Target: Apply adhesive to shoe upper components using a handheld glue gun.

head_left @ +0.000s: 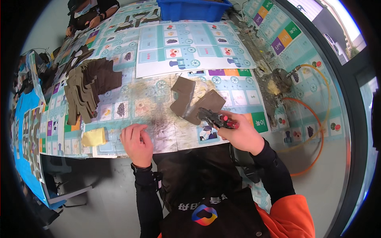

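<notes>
Head view: A worker's right hand [241, 133] wraps tightly around a black handheld tool [214, 118] with red fittings, its far end over the lower edge of brown cut-out panels [206, 104] on a print-covered tabletop [158, 141]. The grip hides much of the tool's body, and its exact kind is hard to make out. Whether the panels, split by a pale grey strip, are 1 shaped piece or 2 overlapping is also unclear. The left hand [137, 143] rests palm down near the front edge, fingers bent and thumb drawn in; whether anything lies beneath the fingers cannot be told.

Left of the hands, a fanned stack of brown pieces [85, 89] overlaps too closely to count, with a yellow block [94, 137] near its lower end. Beyond the panels, a broad printed sheet [194, 51] covers the tabletop's middle, reaching toward a blue plastic bin [193, 10] cut off by the upper edge. To the right, a crusted round container [281, 81] stands against the wall side, near a yellow hose [328, 85] and an orange hose [320, 139]; where the orange hose ends below is hidden. At the far left corner, a co-worker [93, 14], partly out of view, bends over the tabletop.
</notes>
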`<state>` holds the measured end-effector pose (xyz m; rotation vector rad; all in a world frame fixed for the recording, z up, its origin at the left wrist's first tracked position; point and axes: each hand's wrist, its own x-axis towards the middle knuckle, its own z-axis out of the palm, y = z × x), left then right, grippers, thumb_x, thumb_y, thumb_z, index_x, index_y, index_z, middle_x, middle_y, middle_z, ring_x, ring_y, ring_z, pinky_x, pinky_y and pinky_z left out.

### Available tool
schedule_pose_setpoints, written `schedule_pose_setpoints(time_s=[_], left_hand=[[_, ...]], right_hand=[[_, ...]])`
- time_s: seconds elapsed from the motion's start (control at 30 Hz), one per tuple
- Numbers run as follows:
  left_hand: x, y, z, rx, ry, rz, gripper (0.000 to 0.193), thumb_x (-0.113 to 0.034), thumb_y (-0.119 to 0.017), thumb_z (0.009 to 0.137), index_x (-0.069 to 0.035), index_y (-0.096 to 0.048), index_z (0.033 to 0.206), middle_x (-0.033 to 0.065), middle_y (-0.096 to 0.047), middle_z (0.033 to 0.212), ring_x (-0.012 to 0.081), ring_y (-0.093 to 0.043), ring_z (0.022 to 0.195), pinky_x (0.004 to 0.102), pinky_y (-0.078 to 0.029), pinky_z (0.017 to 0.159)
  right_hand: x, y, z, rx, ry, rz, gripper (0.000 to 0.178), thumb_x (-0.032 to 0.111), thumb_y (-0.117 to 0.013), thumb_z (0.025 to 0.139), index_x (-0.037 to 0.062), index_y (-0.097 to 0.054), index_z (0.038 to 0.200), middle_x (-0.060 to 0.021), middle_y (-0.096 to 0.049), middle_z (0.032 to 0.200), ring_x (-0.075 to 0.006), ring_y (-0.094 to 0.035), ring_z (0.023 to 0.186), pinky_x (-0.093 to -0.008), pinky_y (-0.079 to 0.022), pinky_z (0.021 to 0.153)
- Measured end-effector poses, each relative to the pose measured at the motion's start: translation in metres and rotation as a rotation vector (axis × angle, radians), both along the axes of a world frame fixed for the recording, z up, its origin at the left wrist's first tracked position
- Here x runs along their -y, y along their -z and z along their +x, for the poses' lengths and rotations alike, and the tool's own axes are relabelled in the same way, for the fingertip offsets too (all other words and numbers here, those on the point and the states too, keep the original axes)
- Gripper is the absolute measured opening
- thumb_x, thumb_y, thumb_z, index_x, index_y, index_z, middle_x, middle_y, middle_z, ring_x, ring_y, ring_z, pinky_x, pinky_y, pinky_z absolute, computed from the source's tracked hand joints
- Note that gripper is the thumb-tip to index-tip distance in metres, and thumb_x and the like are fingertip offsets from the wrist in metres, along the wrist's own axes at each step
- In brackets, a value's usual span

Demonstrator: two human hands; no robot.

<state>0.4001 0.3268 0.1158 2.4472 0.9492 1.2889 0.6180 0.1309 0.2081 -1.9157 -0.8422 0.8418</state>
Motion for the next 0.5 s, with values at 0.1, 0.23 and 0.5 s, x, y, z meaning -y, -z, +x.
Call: schedule_pose_setpoints(time_s=[0.1,0.23,0.5], left_hand=[[0.001,-0.002,0.000,-0.009,-0.005,-0.002,0.018,0.005,-0.055,0.077,-0.006,-0.064,0.087,0.0088,-0.062,0.091,0.0300,-0.056,0.088,0.0392,-0.042,0.080],[0.002,-0.001,0.002,-0.020,-0.012,-0.008,0.017,0.004,-0.055,0.077,-0.006,-0.064,0.087,0.0092,-0.062,0.092,0.0302,-0.056,0.089,0.0395,-0.042,0.081],[0.001,-0.001,0.001,-0.025,-0.012,0.000,0.017,0.004,-0.055,0.076,-0.006,-0.064,0.087,0.0090,-0.062,0.092,0.0299,-0.056,0.090,0.0394,-0.042,0.081]], right_hand=[[0.001,-0.001,0.007,-0.031,0.037,-0.036,0.053,0.017,-0.066,0.080,-0.0048,-0.055,0.128,-0.0113,-0.070,0.084,-0.0159,-0.065,0.069,-0.0295,-0.050,0.068],[0.003,0.000,0.016,-0.078,0.094,0.006,0.026,0.001,-0.059,0.081,-0.0048,-0.060,0.106,-0.0009,-0.058,0.074,-0.0071,-0.052,0.064,-0.0227,-0.042,0.061],[0.003,-0.010,0.024,-0.032,0.082,0.048,0.016,-0.002,-0.057,0.078,-0.0037,-0.060,0.093,-0.0021,-0.056,0.070,-0.0072,-0.050,0.061,-0.0226,-0.040,0.059]])
